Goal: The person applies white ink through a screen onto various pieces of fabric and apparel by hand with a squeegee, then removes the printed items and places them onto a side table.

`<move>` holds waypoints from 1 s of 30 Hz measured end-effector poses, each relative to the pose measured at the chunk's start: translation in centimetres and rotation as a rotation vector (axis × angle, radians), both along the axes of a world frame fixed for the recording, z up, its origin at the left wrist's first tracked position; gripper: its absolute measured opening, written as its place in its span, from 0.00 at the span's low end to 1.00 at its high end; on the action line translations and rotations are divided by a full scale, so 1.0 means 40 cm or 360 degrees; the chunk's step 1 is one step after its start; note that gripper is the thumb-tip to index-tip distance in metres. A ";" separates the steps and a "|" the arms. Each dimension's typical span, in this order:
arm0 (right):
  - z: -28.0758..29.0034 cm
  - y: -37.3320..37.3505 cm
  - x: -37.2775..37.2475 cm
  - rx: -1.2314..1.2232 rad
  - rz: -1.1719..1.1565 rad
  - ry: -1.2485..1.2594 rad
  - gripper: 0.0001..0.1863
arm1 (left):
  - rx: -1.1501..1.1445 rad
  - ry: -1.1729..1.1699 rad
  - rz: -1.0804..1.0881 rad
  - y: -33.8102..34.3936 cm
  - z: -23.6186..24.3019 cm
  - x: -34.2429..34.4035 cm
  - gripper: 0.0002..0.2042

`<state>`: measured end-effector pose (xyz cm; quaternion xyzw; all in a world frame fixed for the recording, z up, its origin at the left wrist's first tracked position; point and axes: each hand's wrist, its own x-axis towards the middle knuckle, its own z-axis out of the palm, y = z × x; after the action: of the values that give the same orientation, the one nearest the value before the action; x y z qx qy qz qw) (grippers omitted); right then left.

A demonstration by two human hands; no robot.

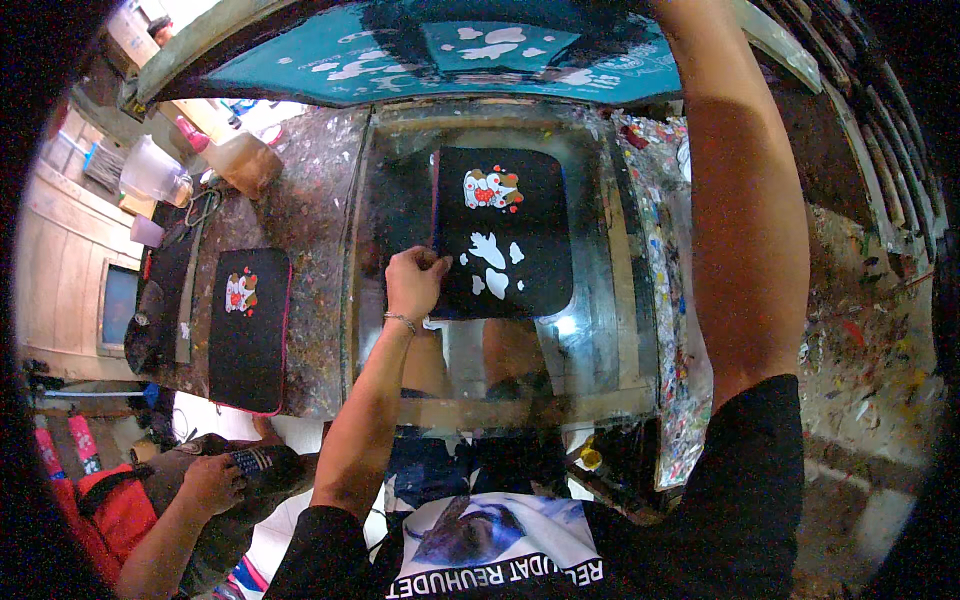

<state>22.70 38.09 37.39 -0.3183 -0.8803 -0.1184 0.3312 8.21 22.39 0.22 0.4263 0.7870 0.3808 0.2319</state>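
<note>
On the glass-topped work surface point(610, 340) lies a black fabric panel point(510, 222) with rounded right corners. A coloured cartoon animal print sits on its upper half, white printed patches on its lower half. My left hand point(416, 282) pinches the panel's left edge, fingers closed, with a thin bracelet at the wrist. My right arm point(745, 200) reaches up past the picture's upper edge beside a raised teal printing screen point(440, 50); the right hand is out of sight. White open shapes show in the screen's teal face.
Left on the stained table point(315, 190) lies another black panel point(248, 340) with a red edge and one cartoon print. Plastic containers point(150, 170) stand at the far left. Another person's hand point(213, 484) rests at lower left. A paint-spattered surface point(860, 330) extends right.
</note>
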 end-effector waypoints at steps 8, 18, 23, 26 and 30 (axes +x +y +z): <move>0.012 -0.009 -0.004 -0.0038 -0.0031 -0.0029 0.43 | 0.0387 -0.0904 -0.0189 -0.112 0.090 -0.262 0.07; 0.012 -0.003 -0.004 -0.0032 -0.0045 0.0024 0.42 | 0.0160 -0.0447 -0.0111 -0.483 0.318 -0.689 0.06; 0.015 -0.012 -0.027 -0.0043 -0.0032 0.0041 0.42 | -0.0880 0.0713 0.0242 -0.683 0.272 -0.905 0.13; 0.019 -0.016 -0.019 -0.0050 -0.0030 -0.0033 0.40 | -0.0201 0.1804 0.0196 -0.571 0.199 -0.778 0.15; -0.010 -0.012 -0.017 -0.0084 -0.0009 0.0051 0.40 | 0.0133 0.0950 -0.0413 -0.325 0.190 -0.411 0.20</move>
<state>22.03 37.61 37.00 -0.3312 -0.8768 -0.0910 0.3364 -8.24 9.39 7.82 0.6251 0.7430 0.2383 0.0200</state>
